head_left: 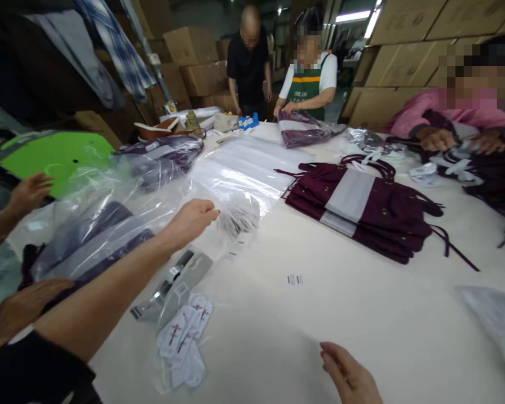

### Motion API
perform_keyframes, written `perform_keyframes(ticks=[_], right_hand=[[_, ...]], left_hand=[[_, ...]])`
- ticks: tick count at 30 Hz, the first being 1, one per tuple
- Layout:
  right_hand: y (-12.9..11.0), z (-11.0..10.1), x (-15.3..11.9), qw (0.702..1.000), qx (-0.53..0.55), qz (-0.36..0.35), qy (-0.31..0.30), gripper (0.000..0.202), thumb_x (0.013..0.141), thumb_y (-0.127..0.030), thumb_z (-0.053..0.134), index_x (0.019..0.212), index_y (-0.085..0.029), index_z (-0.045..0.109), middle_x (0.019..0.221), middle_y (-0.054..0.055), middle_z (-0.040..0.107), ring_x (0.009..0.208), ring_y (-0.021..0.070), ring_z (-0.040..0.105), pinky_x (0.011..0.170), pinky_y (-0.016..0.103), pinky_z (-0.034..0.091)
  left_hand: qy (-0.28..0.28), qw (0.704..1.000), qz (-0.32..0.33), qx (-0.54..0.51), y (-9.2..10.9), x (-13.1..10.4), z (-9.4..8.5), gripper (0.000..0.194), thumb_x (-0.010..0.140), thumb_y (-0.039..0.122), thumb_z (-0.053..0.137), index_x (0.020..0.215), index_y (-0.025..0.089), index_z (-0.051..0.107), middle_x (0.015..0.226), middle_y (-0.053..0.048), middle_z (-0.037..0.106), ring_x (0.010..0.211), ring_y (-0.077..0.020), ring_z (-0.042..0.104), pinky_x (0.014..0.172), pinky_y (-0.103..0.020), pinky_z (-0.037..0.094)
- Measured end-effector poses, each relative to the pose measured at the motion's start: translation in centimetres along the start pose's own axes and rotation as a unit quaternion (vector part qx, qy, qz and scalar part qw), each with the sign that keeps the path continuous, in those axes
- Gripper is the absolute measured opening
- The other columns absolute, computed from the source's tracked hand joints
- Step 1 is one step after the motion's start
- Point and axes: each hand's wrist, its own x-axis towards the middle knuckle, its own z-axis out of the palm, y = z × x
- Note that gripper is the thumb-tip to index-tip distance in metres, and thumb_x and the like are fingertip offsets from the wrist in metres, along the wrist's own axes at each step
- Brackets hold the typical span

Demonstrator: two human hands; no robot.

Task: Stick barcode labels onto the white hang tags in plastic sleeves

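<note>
White surface (pixel 252 336), cluttered left. Clear plastic sheets (pixel 246 163) mid-surface; folded maroon stack (pixel 391 210) to their right. Grey dispenser-like item (pixel 196 266) under left forearm: keep wrist high. Left hand (pixel 196 219): fingers pinched, just beside tag bundle (pixel 239 217), can't tell if gripping. Right hand (pixel 349 373): loosely curled, nothing visible in it. Bundle sits by sheets' near edge; probably taking from it, so separate one piece, steady the rest. Avoid sweeping small printed labels (pixel 294 279).
</note>
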Motion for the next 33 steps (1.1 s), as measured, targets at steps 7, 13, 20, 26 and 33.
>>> perform_keyframes(ticks=[7,13,20,26,33], right_hand=[[-3.6,2.4,6.8,0.924,-0.335,-0.176,0.051,0.026,0.086,-0.011,0.036,0.101,-0.012,0.057,0.093,0.009,0.065,0.079,0.0143,0.064,0.068,0.022,0.053],[-7.2,7.1,12.3,0.865,-0.421,-0.270,-0.045,0.032,0.076,0.005,0.041,0.098,-0.011,0.058,0.097,0.013,0.062,0.082,0.0213,0.060,0.066,0.032,0.051],[-7.9,8.3,14.3,0.797,-0.487,-0.334,-0.128,0.019,0.078,0.003,0.041,0.082,-0.008,0.056,0.077,0.014,0.060,0.073,0.0232,0.058,0.055,0.030,0.047],[-6.5,7.3,14.1,0.788,-0.510,-0.322,-0.123,0.021,0.079,0.003,0.038,0.084,-0.011,0.053,0.079,0.011,0.059,0.072,0.0223,0.059,0.057,0.030,0.048],[-6.1,8.4,13.1,0.798,-0.525,-0.291,-0.053,0.025,0.075,0.006,0.041,0.089,-0.011,0.052,0.079,0.010,0.060,0.063,0.0203,0.061,0.050,0.028,0.048]], left_hand=[[-0.025,0.992,-0.014,-0.119,4.3,1.4,-0.3,0.018,0.072,0.021,0.050,0.055,0.015,0.049,0.045,0.005,0.039,0.044,-0.0076,0.035,0.044,-0.020,0.027],[-0.061,0.936,-0.090,-0.336,5.6,1.9,2.0,0.023,0.077,0.013,0.052,0.055,0.014,0.045,0.041,0.009,0.031,0.035,-0.0019,0.022,0.038,-0.017,0.013],[-0.105,0.904,-0.159,-0.382,2.2,2.7,7.6,0.027,0.081,0.022,0.055,0.058,0.015,0.043,0.040,0.009,0.032,0.032,-0.0017,0.025,0.036,-0.018,0.015],[-0.147,0.898,-0.205,-0.362,-0.2,1.0,12.1,0.026,0.079,0.014,0.052,0.055,0.017,0.040,0.040,0.006,0.046,0.030,-0.0039,0.032,0.035,-0.019,0.018],[-0.167,0.891,-0.223,-0.359,-1.8,-0.7,14.1,0.018,0.075,0.018,0.053,0.060,0.017,0.041,0.048,0.002,0.057,0.033,-0.0054,0.036,0.037,-0.020,0.022]])
